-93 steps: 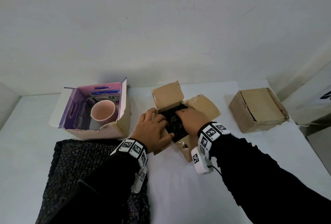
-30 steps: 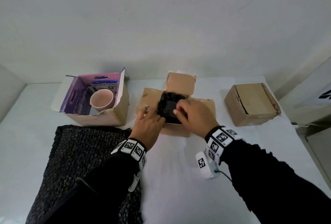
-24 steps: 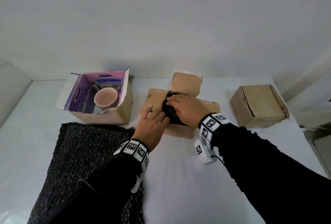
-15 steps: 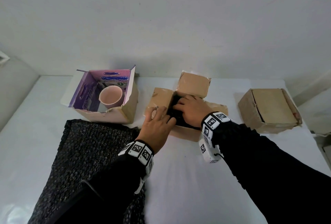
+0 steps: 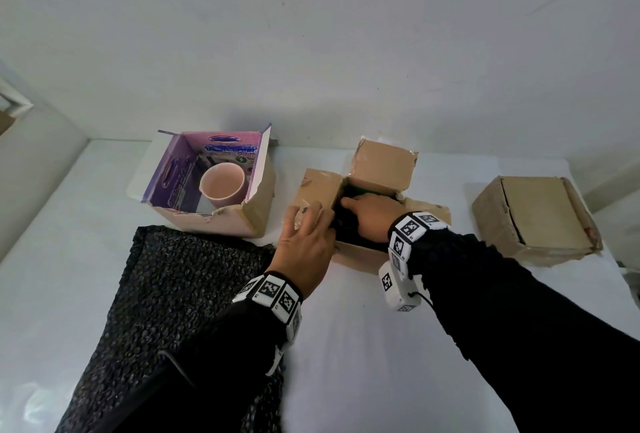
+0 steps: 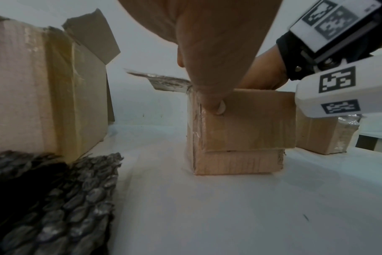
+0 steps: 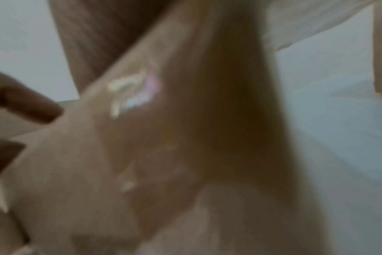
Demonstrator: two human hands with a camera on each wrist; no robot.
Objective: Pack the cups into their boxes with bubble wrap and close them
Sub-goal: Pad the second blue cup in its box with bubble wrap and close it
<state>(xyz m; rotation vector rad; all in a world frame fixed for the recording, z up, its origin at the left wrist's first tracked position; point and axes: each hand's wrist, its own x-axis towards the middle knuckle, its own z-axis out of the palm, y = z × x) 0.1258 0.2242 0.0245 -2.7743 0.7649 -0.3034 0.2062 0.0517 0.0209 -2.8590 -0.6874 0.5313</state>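
An open brown cardboard box (image 5: 356,254) stands mid-table with its flaps spread. My right hand (image 5: 370,218) reaches into it, fingers curved over a black bubble-wrapped bundle (image 5: 346,224) that sits low inside. What the wrap covers is hidden. My left hand (image 5: 304,238) lies with spread, straight fingers on the box's left flap. In the left wrist view its thumb (image 6: 209,96) presses the front flap of the box (image 6: 240,155). A bare pink cup (image 5: 221,186) stands in the purple-lined box (image 5: 254,214) at the back left. The right wrist view is a blur of cardboard.
A closed brown box (image 5: 540,211) sits at the right. A sheet of black bubble wrap (image 5: 173,287) lies at the front left, under my left sleeve, touching the purple-lined box. A white wall runs close behind the table.
My right hand has pushed the black bundle from the box's mouth down inside. My left hand has slid up onto the left flap. The boxes have not shifted.
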